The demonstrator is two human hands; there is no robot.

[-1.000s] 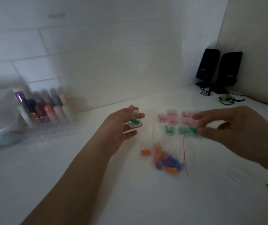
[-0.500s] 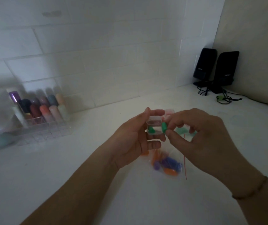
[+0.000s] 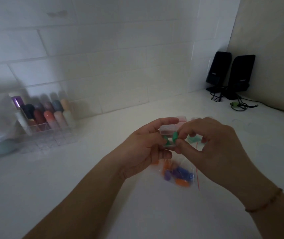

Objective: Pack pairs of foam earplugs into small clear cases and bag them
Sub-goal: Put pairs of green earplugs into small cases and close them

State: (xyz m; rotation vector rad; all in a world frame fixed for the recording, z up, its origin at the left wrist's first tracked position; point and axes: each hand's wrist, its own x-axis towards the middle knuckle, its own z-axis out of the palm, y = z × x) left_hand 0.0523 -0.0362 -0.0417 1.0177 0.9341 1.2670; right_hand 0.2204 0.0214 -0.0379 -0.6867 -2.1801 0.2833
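Now left hand grips open clear case above worktop, one green earplug already inside. Right hand pinches second green earplug at case mouth. Risk: springy foam pops out, or lid closes on it, if not pushed fully in. Bag of loose earplugs lies below hands.

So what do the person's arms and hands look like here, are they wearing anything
Both forearms are bare, with no sleeves reaching into view and no gloves. The right wrist carries a thin beaded bracelet. The left hand and right hand show no rings or watch that can be made out, though the picture is dim and slightly blurred.
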